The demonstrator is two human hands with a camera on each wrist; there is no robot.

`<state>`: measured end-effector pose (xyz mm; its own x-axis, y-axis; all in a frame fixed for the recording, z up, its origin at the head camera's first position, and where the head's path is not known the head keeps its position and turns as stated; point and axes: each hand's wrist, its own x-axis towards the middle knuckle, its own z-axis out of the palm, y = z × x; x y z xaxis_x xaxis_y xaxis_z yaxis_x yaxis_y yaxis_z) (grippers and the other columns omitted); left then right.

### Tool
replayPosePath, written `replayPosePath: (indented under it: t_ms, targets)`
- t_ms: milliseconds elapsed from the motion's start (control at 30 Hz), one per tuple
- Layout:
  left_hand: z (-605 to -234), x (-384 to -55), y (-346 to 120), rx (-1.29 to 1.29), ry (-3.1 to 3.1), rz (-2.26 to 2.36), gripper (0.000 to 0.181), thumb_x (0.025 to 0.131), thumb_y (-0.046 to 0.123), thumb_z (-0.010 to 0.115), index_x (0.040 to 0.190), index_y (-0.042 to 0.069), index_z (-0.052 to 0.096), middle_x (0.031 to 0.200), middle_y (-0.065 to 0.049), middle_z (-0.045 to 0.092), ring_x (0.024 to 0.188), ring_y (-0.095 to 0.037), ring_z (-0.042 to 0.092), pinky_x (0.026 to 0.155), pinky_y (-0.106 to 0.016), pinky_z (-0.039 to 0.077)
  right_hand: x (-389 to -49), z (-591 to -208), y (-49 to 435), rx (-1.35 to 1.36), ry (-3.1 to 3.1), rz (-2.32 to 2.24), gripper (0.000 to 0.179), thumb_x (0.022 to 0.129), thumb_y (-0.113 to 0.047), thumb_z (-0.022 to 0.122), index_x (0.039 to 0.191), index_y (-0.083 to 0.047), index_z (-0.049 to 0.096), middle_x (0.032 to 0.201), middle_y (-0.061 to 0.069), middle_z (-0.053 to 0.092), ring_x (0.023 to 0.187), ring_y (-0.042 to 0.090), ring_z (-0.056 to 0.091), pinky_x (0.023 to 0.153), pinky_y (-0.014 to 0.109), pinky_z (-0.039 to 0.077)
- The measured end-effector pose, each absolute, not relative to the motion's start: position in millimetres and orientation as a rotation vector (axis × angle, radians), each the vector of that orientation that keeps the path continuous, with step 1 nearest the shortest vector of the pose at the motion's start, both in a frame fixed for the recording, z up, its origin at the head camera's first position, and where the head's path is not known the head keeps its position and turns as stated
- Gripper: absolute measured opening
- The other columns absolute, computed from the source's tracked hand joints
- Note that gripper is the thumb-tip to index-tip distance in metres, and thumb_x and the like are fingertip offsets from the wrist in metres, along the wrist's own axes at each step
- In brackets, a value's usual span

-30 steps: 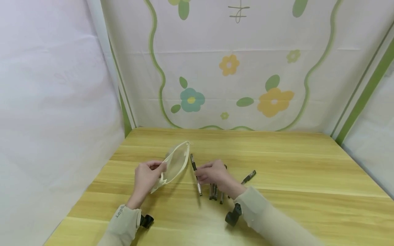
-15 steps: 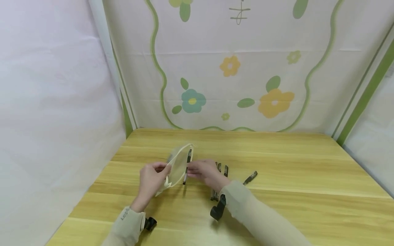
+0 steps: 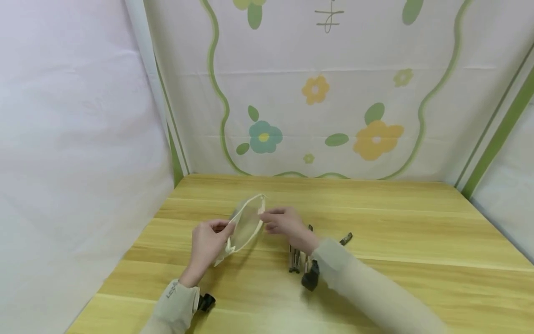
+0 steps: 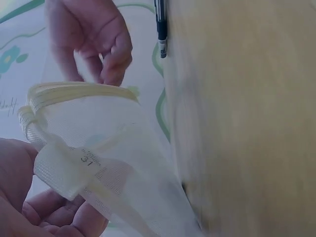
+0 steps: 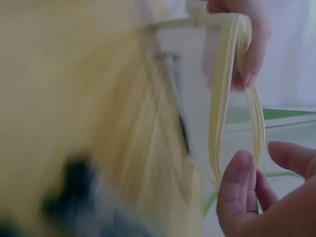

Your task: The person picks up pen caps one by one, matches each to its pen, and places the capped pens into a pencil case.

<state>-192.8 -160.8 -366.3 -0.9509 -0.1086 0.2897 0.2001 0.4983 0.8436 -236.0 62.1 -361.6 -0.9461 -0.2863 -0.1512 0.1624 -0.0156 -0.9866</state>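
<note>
My left hand (image 3: 212,241) pinches the near rim of a pale mesh zip pouch (image 3: 246,227), whose mouth gapes toward the right. In the left wrist view a cloth tab printed 31 shows on the pouch (image 4: 64,168). At the mouth's right side is my right hand (image 3: 288,227), thumb and fingers parted with nothing seen between them. Its fingertips overlap the rim in the right wrist view; whether they touch it I cannot tell. A dark slim shape, likely a pen (image 5: 183,131), shows faintly through the mesh.
Several black-gripped pens (image 3: 294,262) lie beneath and beside the right forearm, partly hidden by it. Another pen (image 3: 346,239) lies farther right on the wooden table (image 3: 400,208). A flower-printed cloth (image 3: 317,116) hangs behind the table.
The right hand carried a pen left to the pouch's mouth and released it; the pen is gone from its fingers. That hand has since drawn slightly back right. The left hand still holds the pouch.
</note>
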Motion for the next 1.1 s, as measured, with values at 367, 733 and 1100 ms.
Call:
replayPosePath:
  t_ms: [367,733,1100]
  targets:
    - [-364.8,-194.0,-160.5,-0.082,-2.433,-1.466,0.012,0.089,0.017,0.074,0.091,0.005,0.078,0.076,-0.003,0.072,0.067,-0.019,0.068,0.055,-0.026,0.053,-225.5,-361.2,144.8,-0.391,2.281,-1.593,0.03,0.089,-0.008,0.073,0.111,0.011,0.066,0.096,0.014,0.069,0.085,0.035,0.067,0.076,0.045,0.057]
    - [-362.4,-192.6,-161.9,-0.081,-2.436,-1.468,0.012,0.089,0.017,0.074,0.091,0.006,0.078,0.075,-0.003,0.071,0.066,-0.02,0.067,0.054,-0.026,0.052,-229.5,-369.0,130.4,-0.371,2.306,-1.566,0.045,0.084,-0.004,0.077,0.121,0.013,0.059,0.105,0.017,0.068,0.091,0.024,0.066,0.079,0.04,0.056]
    - [-362.9,-193.1,-164.1,-0.079,-2.425,-1.45,0.011,0.089,0.016,0.074,0.09,0.006,0.078,0.074,-0.001,0.071,0.065,-0.017,0.067,0.054,-0.026,0.051,-231.7,-370.4,102.1,-0.61,2.636,-1.242,0.033,0.074,-0.008,0.087,0.1,0.005,0.071,0.09,0.008,0.07,0.081,0.016,0.065,0.075,0.036,0.056]
